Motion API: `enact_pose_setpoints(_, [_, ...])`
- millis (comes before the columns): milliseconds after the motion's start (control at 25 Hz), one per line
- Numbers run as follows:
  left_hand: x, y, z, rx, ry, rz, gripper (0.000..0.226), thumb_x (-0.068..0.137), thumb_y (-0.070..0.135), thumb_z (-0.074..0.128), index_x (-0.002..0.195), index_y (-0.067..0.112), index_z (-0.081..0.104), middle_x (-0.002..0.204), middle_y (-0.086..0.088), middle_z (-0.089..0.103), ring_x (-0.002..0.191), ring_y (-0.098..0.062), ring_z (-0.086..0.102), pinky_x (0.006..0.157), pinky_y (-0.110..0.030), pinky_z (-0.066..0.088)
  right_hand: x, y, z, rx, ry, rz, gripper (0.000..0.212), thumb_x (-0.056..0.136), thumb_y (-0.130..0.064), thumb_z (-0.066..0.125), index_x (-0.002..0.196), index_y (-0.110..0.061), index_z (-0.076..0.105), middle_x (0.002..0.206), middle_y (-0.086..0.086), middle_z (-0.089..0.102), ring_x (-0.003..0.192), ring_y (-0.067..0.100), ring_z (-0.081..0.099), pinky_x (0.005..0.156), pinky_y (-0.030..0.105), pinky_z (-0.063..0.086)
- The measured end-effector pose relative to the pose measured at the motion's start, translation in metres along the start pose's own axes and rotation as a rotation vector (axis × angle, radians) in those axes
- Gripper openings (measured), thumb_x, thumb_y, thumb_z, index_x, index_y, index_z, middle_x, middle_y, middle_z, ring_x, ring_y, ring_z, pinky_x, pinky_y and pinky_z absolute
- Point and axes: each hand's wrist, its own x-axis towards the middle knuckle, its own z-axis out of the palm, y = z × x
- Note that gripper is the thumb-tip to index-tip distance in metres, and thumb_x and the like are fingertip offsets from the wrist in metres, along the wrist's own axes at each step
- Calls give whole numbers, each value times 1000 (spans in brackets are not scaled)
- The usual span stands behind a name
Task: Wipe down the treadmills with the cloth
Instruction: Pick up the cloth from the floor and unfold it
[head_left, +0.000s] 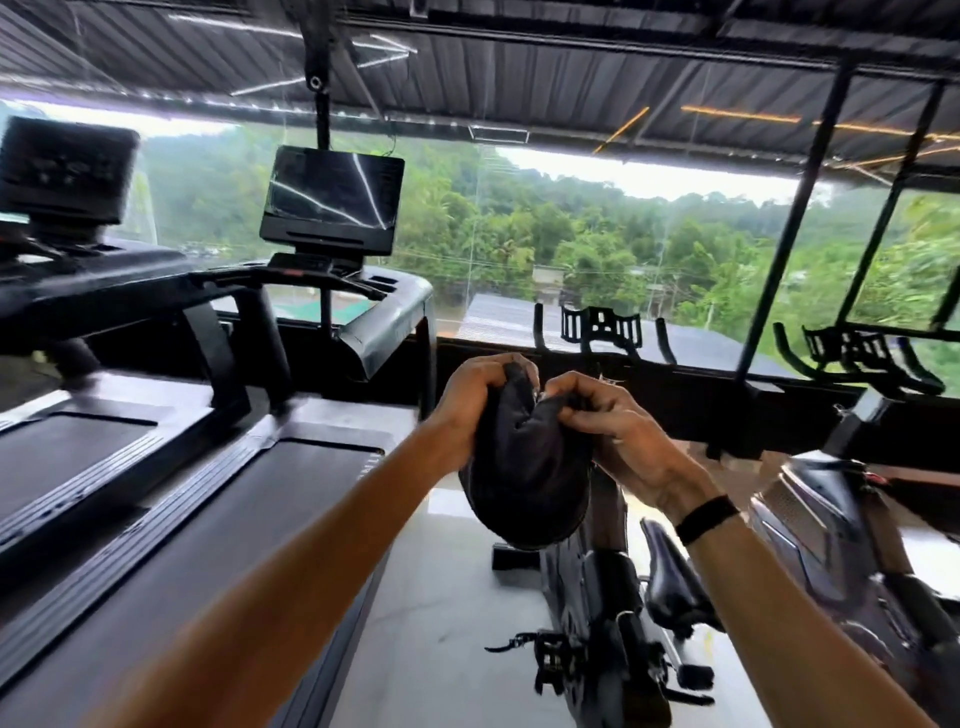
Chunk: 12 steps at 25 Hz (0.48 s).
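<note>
Dark cloth (527, 467) hangs bunched between both hands, left hand (475, 400) and right hand (613, 431) each pinching its top edge, with the treadmill (291, 483) off to their left. If it stays wadded it'll probably just smear, or slip from that pinch onto the floor.

Premises: a gym. Two treadmills (171, 499) are standing side by side at left, each carrying a console screen (332, 200). Exercise bikes (613, 623) are lining the glass wall (571, 234), which is overlooking wooded hills.
</note>
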Motion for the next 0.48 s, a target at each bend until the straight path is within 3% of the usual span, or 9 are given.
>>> enact_pose_setpoints(160, [56,-31,-32,7,30,-25,18,91,-1,46,93,9,61,81,-5,62,68,-11,60,62,-17,50,45,31,-21,-132,53,-34,20,87,5,60,100,-9,67,94,0,68,91,11,63,81,20,50])
enact_pose_setpoints(280, [105,-46,-68,95,118,-43,18,74,13,61,91,14,57,82,-2,57,71,-11,54,64,-20,44,86,49,-31,-274,116,-124,21,87,2,65,99,-15,71,98,1,71,95,12,64,86,23,51])
enact_pose_setpoints(360, [130,-50,-86,75,99,-58,10,85,14,62,93,9,60,83,-5,58,72,-11,56,64,-19,45,120,63,-40,-408,147,-167,24,86,-2,70,98,-22,73,101,3,71,97,12,65,89,27,51])
enact_pose_setpoints(480, [146,-45,-108,-28,28,-51,22,98,27,57,104,8,66,91,-7,67,82,-15,64,74,-23,50,172,90,-49,-613,290,-275,21,82,-23,74,98,-36,73,108,0,64,110,18,60,97,41,49])
